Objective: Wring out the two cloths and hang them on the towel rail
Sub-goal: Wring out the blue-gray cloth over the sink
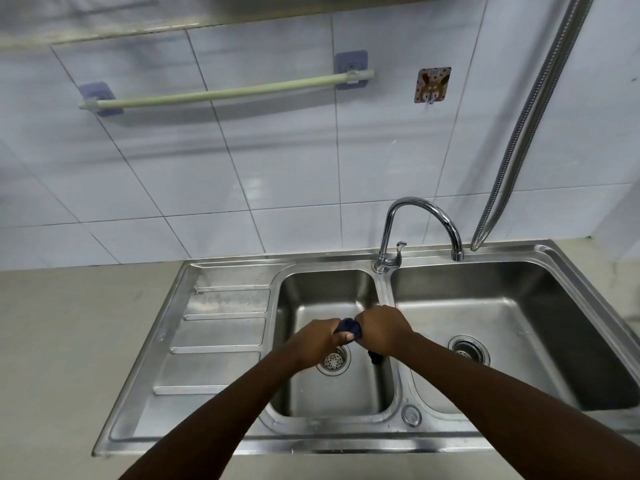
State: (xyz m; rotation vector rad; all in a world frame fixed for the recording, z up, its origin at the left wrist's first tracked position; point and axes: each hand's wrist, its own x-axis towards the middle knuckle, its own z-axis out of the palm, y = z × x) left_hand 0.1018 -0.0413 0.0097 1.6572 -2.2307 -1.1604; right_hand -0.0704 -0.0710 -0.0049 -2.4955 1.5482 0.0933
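Observation:
A dark blue cloth (347, 326) is bunched and twisted between both my fists above the small left basin (329, 289) of the steel sink. My left hand (317, 342) grips its left end and my right hand (381, 329) its right end, with a dark tail hanging below the right fist. Only one cloth shows. The pale green towel rail (225, 92) hangs bare on the tiled wall at upper left, held by two purple adhesive mounts.
A chrome tap (420, 220) arches over the divider toward the large right basin (502, 306). A ribbed metal hose (533, 116) runs down the wall at right. A cartoon wall hook (432, 85) sits right of the rail. The draining board (214, 341) lies to the left.

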